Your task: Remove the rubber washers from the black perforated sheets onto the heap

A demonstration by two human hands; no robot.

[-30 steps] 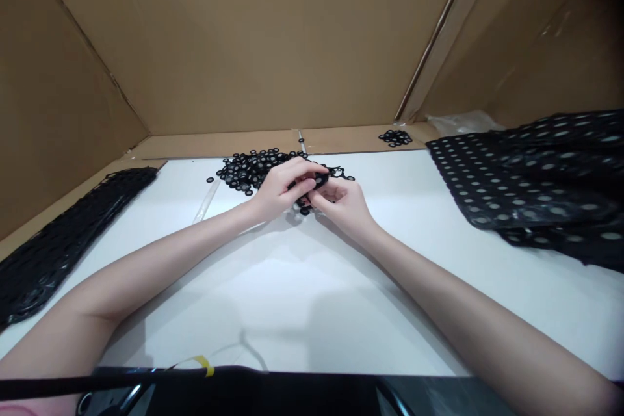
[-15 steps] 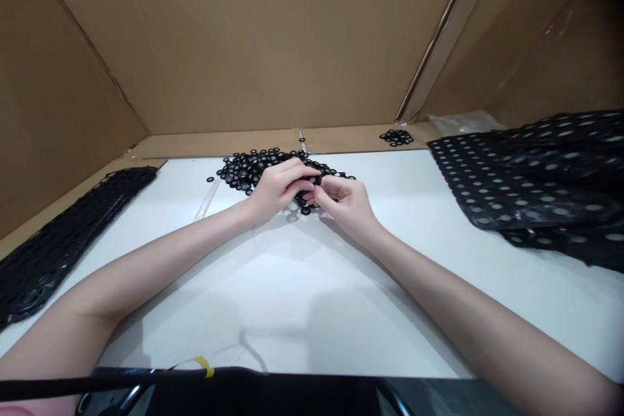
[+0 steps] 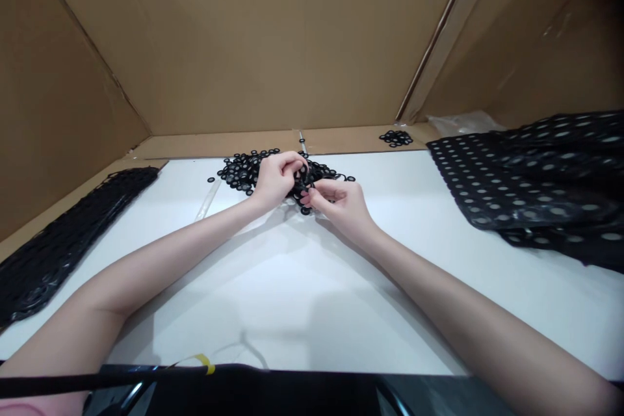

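Observation:
A pile of small black rings (image 3: 240, 171) lies at the back middle of the white table (image 3: 273, 286). Over its front part, my left hand (image 3: 281, 175) is closed, fingers curled, with a black piece at its fingertips. My right hand (image 3: 336, 200) pinches a black ring-like piece just to the right and slightly nearer. Both hands are close together, and the small pieces between them blend with the pile behind, so their exact shape cannot be made out.
A black perforated sheet (image 3: 487, 175) is heaped at the right. Another black bundle (image 3: 73, 234) lies at the left. A small group of rings (image 3: 396, 138) rests on the cardboard ledge (image 3: 341, 138), near a clear plastic bag (image 3: 465, 122). Cardboard walls (image 3: 273, 39) stand behind.
My left hand has turned and drawn slightly left, its fingers now curled in more. My right hand has shifted a little to the left. More black material shows between them.

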